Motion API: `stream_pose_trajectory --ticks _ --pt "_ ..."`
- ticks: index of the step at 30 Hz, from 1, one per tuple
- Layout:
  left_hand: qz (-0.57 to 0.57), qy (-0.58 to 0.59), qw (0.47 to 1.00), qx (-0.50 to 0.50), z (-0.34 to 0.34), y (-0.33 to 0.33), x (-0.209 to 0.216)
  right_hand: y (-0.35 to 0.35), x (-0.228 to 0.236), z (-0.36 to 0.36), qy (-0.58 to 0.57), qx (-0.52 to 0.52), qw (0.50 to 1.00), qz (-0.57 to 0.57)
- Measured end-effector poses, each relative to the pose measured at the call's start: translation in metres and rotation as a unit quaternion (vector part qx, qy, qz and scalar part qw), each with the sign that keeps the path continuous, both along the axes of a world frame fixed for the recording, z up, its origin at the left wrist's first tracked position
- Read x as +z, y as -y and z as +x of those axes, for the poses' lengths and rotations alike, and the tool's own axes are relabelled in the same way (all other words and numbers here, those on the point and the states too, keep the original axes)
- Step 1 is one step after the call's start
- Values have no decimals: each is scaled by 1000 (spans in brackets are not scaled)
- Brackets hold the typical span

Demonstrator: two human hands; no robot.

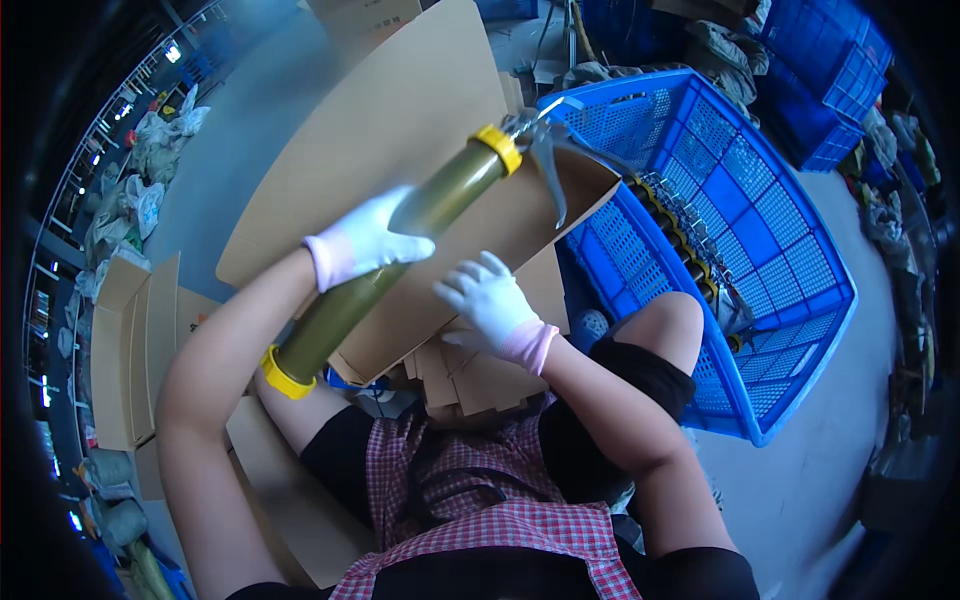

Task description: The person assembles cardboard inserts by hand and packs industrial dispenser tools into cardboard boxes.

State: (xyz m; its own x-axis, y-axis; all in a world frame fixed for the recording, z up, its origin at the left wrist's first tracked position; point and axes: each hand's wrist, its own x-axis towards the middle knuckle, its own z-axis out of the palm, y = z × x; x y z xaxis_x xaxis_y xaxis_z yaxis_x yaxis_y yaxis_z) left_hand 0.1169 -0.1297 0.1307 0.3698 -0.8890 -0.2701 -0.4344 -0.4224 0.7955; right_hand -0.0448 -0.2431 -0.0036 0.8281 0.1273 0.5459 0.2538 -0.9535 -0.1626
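My left hand (362, 238), in a white glove with a pink cuff, is wrapped round the tube of a caulking gun (345, 318). The gun has an olive-gold barrel with a yellow collar at each end, and its metal trigger and rod point to the upper right. It lies slantwise above an open cardboard box (390, 120) with a raised flap. To the right of the barrel, my right hand (492, 303), gloved the same way, holds nothing. Its fingers are apart, near the box's near edge.
A large blue plastic crate (735, 415) stands at my right with several similar caulking guns (672, 222) inside. Another cardboard box (125, 350) sits open on the left. Blue crates (835, 70) are at the far right, and plastic bags (140, 205) line the far left.
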Motion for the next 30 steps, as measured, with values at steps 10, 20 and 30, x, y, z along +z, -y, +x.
stream_pose_trajectory --ticks 10,20,30 --pt "146 -132 978 72 56 9 -66 -15 -13 11 -47 19 998 -30" --pt "150 153 971 108 4 -23 -11 89 48 16 283 -135 874 373" --pt "76 281 952 95 -32 -77 10 148 55 53 -57 167 538 824"
